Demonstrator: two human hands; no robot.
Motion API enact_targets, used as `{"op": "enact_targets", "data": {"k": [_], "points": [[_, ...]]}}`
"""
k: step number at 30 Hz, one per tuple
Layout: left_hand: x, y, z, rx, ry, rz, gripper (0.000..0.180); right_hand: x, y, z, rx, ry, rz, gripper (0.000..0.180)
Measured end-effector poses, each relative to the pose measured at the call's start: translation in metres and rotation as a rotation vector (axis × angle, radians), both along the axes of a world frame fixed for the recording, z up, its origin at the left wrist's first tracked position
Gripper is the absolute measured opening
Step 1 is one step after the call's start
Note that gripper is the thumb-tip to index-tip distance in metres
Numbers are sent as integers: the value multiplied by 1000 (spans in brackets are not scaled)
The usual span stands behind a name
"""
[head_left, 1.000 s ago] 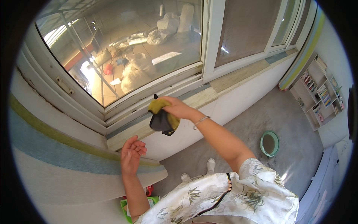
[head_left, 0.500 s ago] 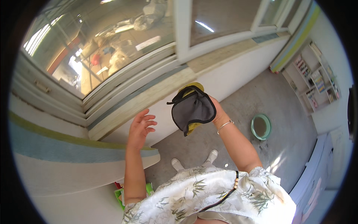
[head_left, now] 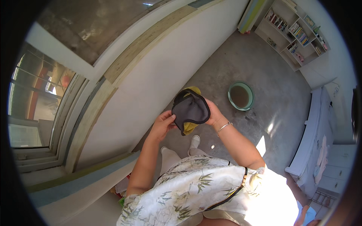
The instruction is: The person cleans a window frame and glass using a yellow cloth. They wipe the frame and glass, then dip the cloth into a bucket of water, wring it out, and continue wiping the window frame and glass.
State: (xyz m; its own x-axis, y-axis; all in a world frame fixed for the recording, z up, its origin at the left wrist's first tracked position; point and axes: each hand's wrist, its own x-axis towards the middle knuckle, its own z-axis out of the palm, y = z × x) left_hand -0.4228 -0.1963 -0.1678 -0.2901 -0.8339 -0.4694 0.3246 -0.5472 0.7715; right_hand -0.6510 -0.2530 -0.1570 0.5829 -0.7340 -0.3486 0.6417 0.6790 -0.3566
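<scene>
Both hands hold a grey cloth (head_left: 191, 110) with dark edging, a yellow side showing behind it, at chest height above a bare grey concrete floor (head_left: 260, 67); the left hand (head_left: 163, 126) has its fingers closed on the cloth's left edge; the right hand (head_left: 214, 113) grips the right edge from behind. A green basin (head_left: 230, 101) of murky water stands on the floor just beyond; a white wall (head_left: 166, 71) rises under the window frame (head_left: 56, 124); a bookshelf (head_left: 298, 34) fills the far corner; sunlight patches the floor.
</scene>
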Motion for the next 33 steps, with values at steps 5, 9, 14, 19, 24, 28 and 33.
{"op": "enact_targets", "data": {"k": [5,9,14,19,24,28,33], "points": [[-41,-30,-23,39,-77,18,14,-54,-12,-28,66,73,-102,35],[-70,-64,-42,14,-161,108,15,-81,-25,-68,171,318,-258,36],[-114,-141,-58,15,-213,10,17,-128,-66,-103,262,405,-339,40],[-165,-231,-91,-12,-276,-94,19,-184,-120,-140,204,794,-440,35],[-211,-311,-135,103,-429,-19,20,-256,-133,-230,164,1322,-690,19],[-241,-368,-166,141,-432,-134,18,-304,-137,-218,383,1177,-940,12],[-330,-393,-220,23,-524,-204,15,-377,-104,-248,512,1222,-1131,10]]}}
